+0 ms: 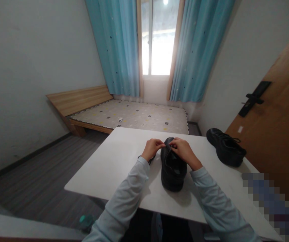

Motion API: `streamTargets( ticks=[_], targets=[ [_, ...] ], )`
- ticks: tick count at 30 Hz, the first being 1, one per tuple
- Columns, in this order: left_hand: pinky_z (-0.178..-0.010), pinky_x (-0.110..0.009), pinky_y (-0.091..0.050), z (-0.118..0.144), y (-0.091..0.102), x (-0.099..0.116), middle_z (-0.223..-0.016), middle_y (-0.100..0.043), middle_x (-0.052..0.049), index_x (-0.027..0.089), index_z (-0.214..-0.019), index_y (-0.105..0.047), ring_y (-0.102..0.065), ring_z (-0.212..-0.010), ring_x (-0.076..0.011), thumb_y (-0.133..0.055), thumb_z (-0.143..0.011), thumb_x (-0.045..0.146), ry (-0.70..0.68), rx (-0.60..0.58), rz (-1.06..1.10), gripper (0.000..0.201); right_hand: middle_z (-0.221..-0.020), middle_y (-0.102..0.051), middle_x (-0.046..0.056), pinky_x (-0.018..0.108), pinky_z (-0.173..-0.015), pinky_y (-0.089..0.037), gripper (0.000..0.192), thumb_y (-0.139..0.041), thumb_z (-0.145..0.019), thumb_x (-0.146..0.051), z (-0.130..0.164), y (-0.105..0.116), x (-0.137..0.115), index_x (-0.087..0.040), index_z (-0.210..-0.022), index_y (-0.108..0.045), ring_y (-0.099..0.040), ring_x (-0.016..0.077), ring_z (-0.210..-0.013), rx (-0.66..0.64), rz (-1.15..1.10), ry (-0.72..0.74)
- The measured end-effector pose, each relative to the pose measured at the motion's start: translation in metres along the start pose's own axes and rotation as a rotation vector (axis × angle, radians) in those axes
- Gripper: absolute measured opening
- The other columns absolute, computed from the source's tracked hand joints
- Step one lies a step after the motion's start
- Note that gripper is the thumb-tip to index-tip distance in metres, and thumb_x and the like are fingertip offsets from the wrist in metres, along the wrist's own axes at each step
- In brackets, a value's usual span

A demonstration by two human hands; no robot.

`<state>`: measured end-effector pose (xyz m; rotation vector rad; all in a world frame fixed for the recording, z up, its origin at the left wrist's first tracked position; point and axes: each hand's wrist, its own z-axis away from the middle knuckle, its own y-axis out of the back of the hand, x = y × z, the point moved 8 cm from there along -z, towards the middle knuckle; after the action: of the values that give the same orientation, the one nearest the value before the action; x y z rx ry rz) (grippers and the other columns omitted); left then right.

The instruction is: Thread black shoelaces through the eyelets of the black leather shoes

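Observation:
A black lace-up shoe (174, 181) stands upright on the white table, its toe pointing away from me and its opening towards me. At its left side, my left hand (153, 148) pinches the dark shoelace near the front eyelets, thumb and fingers together. From the right, my right hand (183, 149) reaches over the lacing area, with its fingertips also closed on the lace. The lace is black on black, so its exact path is hard to make out. My fingers hide part of the shoe's front. A dark band or cord shows by my left wrist.
A second black shoe (227, 148) with tied laces rests at the white table's (104, 164) right edge. Beyond the table is a low bed (134, 116) with a small white device (120, 120) on it. A wooden door (273, 111) stands at the right.

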<state>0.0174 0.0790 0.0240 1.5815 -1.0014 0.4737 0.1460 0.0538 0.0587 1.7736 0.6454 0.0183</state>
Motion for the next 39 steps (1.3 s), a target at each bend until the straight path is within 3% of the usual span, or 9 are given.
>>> streamTargets(
  ticks=[6, 13, 18, 23, 28, 31, 35, 39],
  targets=[
    [-0.072, -0.023, -0.048, 0.000, 0.001, 0.003, -0.080, -0.074, -0.003, 0.019, -0.081, -0.073, -0.066, -0.076, -0.0154, -0.064, -0.077, 0.028, 0.002, -0.003, 0.023, 0.014, -0.094, -0.069, 0.009, 0.029, -0.075, -0.045, 0.018, -0.059, -0.079, -0.016, -0.002, -0.002, 0.000, -0.020, -0.088, -0.074, -0.063, 0.0200, -0.083, 0.023, 0.077, -0.021],
    [-0.071, -0.024, -0.049, 0.002, -0.003, 0.001, -0.074, -0.072, -0.003, 0.017, -0.082, -0.070, -0.067, -0.073, -0.0144, -0.068, -0.073, 0.025, 0.024, 0.028, 0.096, 0.012, -0.085, -0.069, 0.005, 0.026, -0.066, -0.043, 0.013, -0.059, -0.078, -0.017, -0.002, -0.001, 0.005, -0.021, -0.080, -0.072, -0.061, 0.0163, -0.071, 0.066, 0.061, -0.070],
    [-0.069, -0.023, -0.050, 0.000, -0.007, -0.006, -0.073, -0.071, -0.003, 0.015, -0.081, -0.070, -0.066, -0.070, -0.0133, -0.068, -0.072, 0.027, 0.034, 0.039, 0.163, 0.014, -0.084, -0.066, 0.006, 0.026, -0.068, -0.041, 0.010, -0.059, -0.077, -0.013, -0.003, -0.003, 0.006, -0.018, -0.075, -0.067, -0.061, 0.0174, -0.076, 0.057, 0.053, -0.102],
    [-0.063, -0.023, -0.050, -0.004, -0.010, -0.012, -0.077, -0.071, -0.006, 0.014, -0.086, -0.067, -0.065, -0.069, -0.0130, -0.050, -0.085, 0.030, 0.108, 0.036, 0.273, 0.023, -0.083, -0.064, 0.009, 0.027, -0.069, -0.040, 0.010, -0.057, -0.079, -0.011, -0.002, -0.002, 0.004, -0.016, -0.073, -0.063, -0.060, 0.0183, -0.077, 0.063, 0.056, -0.116],
    [-0.082, -0.027, -0.050, -0.002, -0.006, 0.011, -0.100, -0.070, -0.007, 0.016, -0.103, -0.061, -0.065, -0.094, -0.0145, -0.043, -0.090, 0.030, -0.080, 0.063, 0.394, 0.026, -0.083, -0.064, 0.009, 0.028, -0.072, -0.040, 0.010, -0.055, -0.080, -0.012, -0.002, -0.002, 0.006, -0.016, -0.074, -0.060, -0.059, 0.0197, -0.078, 0.099, -0.010, -0.120],
    [-0.090, -0.027, -0.046, 0.002, -0.009, 0.024, -0.103, -0.069, -0.006, 0.017, -0.104, -0.062, -0.063, -0.099, -0.0146, -0.045, -0.090, 0.029, -0.168, 0.027, 0.334, 0.026, -0.081, -0.064, 0.008, 0.029, -0.071, -0.040, 0.011, -0.053, -0.080, -0.013, -0.002, 0.000, 0.009, -0.017, -0.072, -0.058, -0.058, 0.0191, -0.076, 0.143, -0.072, -0.124],
    [-0.086, -0.025, -0.048, 0.004, -0.019, 0.028, -0.101, -0.069, -0.004, 0.018, -0.100, -0.066, -0.063, -0.093, -0.0152, -0.049, -0.087, 0.027, -0.172, -0.042, 0.209, 0.023, -0.075, -0.061, 0.006, 0.029, -0.068, -0.041, 0.012, -0.050, -0.079, -0.013, 0.000, 0.007, 0.011, -0.017, -0.069, -0.055, -0.056, 0.0183, -0.072, 0.262, -0.169, -0.112],
    [-0.081, -0.025, -0.050, 0.002, -0.021, 0.026, -0.094, -0.069, -0.006, 0.015, -0.093, -0.067, -0.062, -0.088, -0.0162, -0.049, -0.087, 0.028, -0.175, -0.029, 0.161, 0.024, -0.072, -0.059, 0.005, 0.030, -0.066, -0.040, 0.010, -0.050, -0.078, -0.015, 0.005, 0.015, 0.012, -0.018, -0.068, -0.053, -0.055, 0.0183, -0.070, 0.363, -0.266, -0.101]
  ],
)
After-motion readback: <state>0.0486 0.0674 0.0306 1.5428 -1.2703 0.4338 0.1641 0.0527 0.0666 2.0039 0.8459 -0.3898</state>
